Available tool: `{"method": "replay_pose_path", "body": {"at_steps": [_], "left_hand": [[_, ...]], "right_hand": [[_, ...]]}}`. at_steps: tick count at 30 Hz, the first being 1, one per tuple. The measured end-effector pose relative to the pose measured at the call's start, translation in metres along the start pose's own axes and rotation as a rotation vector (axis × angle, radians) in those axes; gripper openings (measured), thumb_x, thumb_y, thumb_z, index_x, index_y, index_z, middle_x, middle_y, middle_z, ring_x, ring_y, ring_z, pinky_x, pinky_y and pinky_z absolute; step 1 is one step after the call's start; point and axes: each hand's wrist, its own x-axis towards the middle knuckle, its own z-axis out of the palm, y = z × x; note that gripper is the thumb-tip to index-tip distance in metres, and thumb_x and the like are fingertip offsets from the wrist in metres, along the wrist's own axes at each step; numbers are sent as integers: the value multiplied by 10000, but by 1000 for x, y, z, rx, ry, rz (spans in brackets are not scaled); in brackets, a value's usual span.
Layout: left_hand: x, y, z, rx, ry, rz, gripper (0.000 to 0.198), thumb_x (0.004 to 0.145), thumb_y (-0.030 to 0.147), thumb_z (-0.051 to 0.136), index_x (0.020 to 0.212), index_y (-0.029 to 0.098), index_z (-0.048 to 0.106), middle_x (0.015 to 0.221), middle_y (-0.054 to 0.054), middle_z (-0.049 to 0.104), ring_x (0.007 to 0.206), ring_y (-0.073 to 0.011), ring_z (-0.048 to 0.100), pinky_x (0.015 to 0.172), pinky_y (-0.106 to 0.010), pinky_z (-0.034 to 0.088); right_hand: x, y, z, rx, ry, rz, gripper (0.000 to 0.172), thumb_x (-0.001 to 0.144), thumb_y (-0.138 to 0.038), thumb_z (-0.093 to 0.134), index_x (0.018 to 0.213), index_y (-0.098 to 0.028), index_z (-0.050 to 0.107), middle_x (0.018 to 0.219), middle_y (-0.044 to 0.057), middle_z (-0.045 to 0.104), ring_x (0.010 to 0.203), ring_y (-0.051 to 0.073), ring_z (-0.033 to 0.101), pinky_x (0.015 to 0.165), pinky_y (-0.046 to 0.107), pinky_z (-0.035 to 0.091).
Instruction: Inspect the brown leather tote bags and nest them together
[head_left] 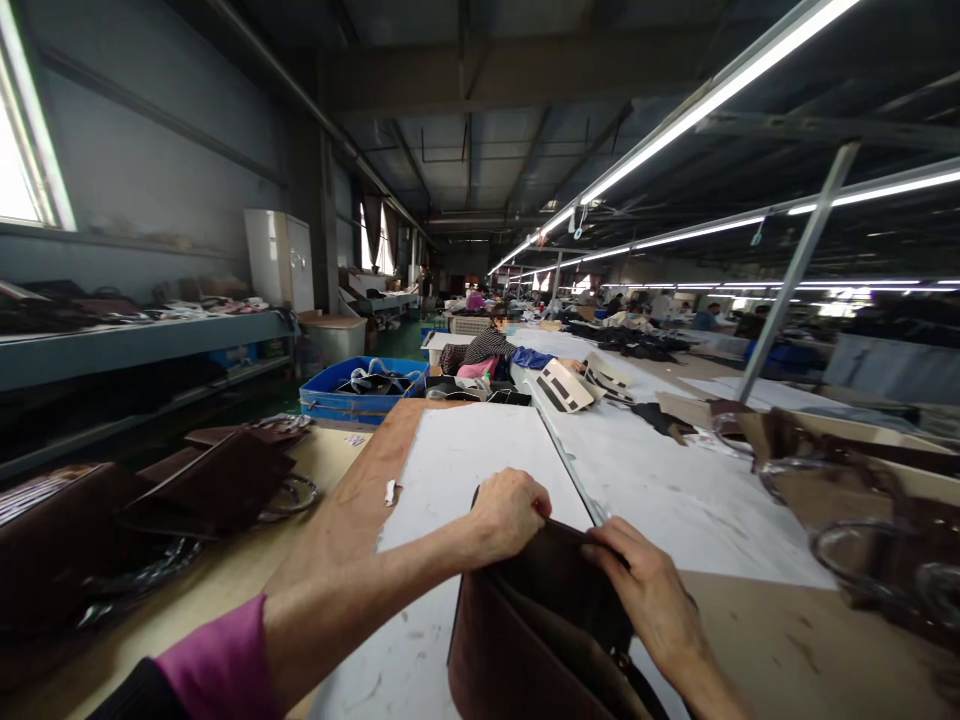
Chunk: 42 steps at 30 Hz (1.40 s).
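A dark brown bag (pixel 499 650) stands in front of me with its mouth gaping toward me, showing a brownish lining. My left hand (pixel 510 512) is closed over its far top edge, the fingers curled down out of sight. To the right, my right hand (pixel 646 585) pinches the same edge between thumb and fingers. The two hands are a short way apart along the rim. Below them lies a white sheet (pixel 457 450) on the table. The lower part of the bag runs out of the picture.
Brown bags (pixel 217 480) with plastic-wrapped handles lie at left, and more brown bags (pixel 885 520) at right. A blue bin (pixel 360 388) stands beyond the table. A person in a striped top (pixel 489 347) handles pale panels (pixel 564 386) further along. A metal post (pixel 799 270) rises at right.
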Motion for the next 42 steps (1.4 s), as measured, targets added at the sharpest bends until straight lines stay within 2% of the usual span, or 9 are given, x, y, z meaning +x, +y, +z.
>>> {"method": "replay_pose_path", "body": {"at_steps": [5, 13, 22, 32, 35, 39, 42], "left_hand": [[2, 0, -1, 3, -7, -11, 260, 624, 164, 520, 808, 232, 690, 783, -1, 679, 744, -151, 593, 676, -234, 442], [2, -4, 3, -16, -1, 26, 240, 627, 170, 518, 793, 214, 686, 764, -10, 668, 738, -153, 580, 672, -242, 428], [3, -5, 3, -38, 9, 12, 187, 632, 185, 547, 759, 211, 682, 731, 2, 654, 718, -144, 570, 641, -223, 419], [5, -6, 4, -56, -6, 8, 198, 626, 187, 545, 771, 203, 680, 729, 1, 649, 713, -142, 562, 647, -227, 410], [4, -5, 3, -48, 0, 0, 202, 622, 183, 543, 768, 204, 682, 725, -1, 653, 711, -144, 565, 638, -227, 412], [3, -1, 4, -11, -16, 14, 210, 631, 170, 533, 773, 208, 683, 737, -6, 661, 715, -149, 575, 648, -237, 420], [-1, 4, 1, 6, -34, 51, 217, 657, 173, 518, 804, 212, 673, 787, -13, 663, 764, -159, 582, 692, -250, 428]], "right_hand": [[1, -1, -1, 17, 8, -24, 231, 831, -345, 413, 714, -216, 565, 707, -4, 525, 683, 141, 516, 629, 248, 378], [0, -13, -7, 53, 25, 23, 229, 787, -294, 456, 623, -201, 586, 651, -14, 520, 662, 133, 510, 618, 241, 368], [-5, -9, -13, 214, -17, 41, 136, 741, -251, 502, 739, -193, 625, 742, 3, 569, 741, 144, 530, 683, 241, 391], [-6, -8, -9, 223, 34, 82, 149, 744, -238, 503, 672, -187, 622, 686, -12, 564, 688, 127, 528, 653, 231, 381], [-6, -13, -10, 140, 24, 102, 164, 764, -269, 488, 692, -195, 615, 706, -9, 580, 693, 132, 532, 647, 238, 387], [1, -35, -10, -247, 19, 34, 119, 756, -286, 519, 756, -214, 614, 789, 20, 618, 808, 182, 536, 710, 284, 371], [13, -51, -4, -358, -135, 6, 104, 738, -234, 532, 798, -226, 617, 787, 27, 639, 797, 186, 567, 676, 270, 367]]}}
